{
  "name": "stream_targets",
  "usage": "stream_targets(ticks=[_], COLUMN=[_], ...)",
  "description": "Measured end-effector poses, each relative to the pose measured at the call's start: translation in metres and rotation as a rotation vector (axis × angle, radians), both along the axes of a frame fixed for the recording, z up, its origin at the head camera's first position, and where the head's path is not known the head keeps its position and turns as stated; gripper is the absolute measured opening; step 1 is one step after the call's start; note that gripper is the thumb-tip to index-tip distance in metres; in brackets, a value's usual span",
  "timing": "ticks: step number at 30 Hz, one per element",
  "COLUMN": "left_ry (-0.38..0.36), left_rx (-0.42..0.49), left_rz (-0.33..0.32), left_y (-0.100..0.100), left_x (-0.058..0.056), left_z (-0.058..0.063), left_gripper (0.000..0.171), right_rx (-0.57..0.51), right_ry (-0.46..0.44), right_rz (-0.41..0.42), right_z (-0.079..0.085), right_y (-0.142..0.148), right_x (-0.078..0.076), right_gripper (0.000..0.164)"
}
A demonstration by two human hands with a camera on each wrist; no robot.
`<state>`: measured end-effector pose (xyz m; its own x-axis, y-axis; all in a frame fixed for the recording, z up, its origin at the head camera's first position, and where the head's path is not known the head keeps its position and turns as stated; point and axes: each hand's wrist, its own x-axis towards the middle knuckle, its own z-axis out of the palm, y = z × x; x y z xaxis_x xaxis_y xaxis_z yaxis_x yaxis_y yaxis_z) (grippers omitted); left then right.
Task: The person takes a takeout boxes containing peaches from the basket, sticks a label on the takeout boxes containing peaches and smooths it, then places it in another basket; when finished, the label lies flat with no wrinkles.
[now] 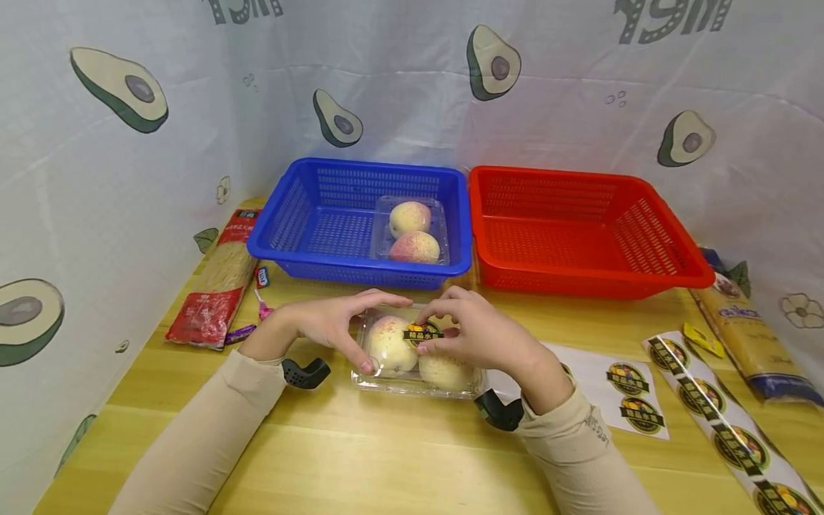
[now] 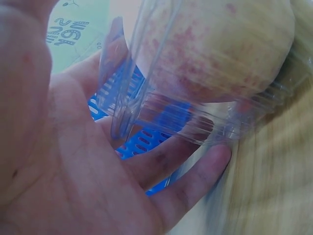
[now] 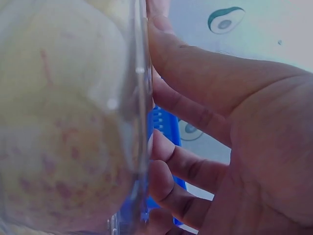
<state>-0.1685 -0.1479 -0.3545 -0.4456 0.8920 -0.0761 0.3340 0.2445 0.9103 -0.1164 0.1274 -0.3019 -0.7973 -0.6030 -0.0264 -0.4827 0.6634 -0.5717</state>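
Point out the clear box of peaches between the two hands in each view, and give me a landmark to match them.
Head: the clear box lies just below the middle.
Left wrist: the box fills the upper middle and upper right.
Right wrist: the box takes up the left side, cut off by the frame.
Shared landmark: the blue basket, partly visible in both wrist views.

Both forearms (image 1: 209, 422) are angled inward from the bottom edge, covered by long beige sleeves (image 1: 582, 447) right up near the wrists. The left hand (image 1: 331, 325) is held with thumb and index finger spread wide. On the right hand (image 1: 479, 332), pretty much all the fingers (image 3: 193, 169) are bent.
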Motion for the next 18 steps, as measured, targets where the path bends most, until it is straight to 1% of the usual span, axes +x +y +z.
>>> stream_targets(ticks=[10,14,18], left_ry=[0.015,0.022,0.047], left_rx=[-0.015,-0.007,0.006], left_rz=[0.002,-0.011,-0.026], left_y=[0.0011,0.0006,-0.0002], left_x=[-0.0005,-0.0003,0.0001], left_z=[0.0003,0.0004,0.0010], left_gripper=[0.103,0.103,0.103], right_rx=[-0.003,0.004,0.012], right_ry=[-0.011,-0.001,0.011], right_rz=[0.013,0.018,0.023], right_z=[0.0008,0.0015,0.0027], right_y=[0.0021,0.0018,0.0012], right_x=[0.0001,0.0006,0.0014], right_gripper=[0.032,0.032,0.032])
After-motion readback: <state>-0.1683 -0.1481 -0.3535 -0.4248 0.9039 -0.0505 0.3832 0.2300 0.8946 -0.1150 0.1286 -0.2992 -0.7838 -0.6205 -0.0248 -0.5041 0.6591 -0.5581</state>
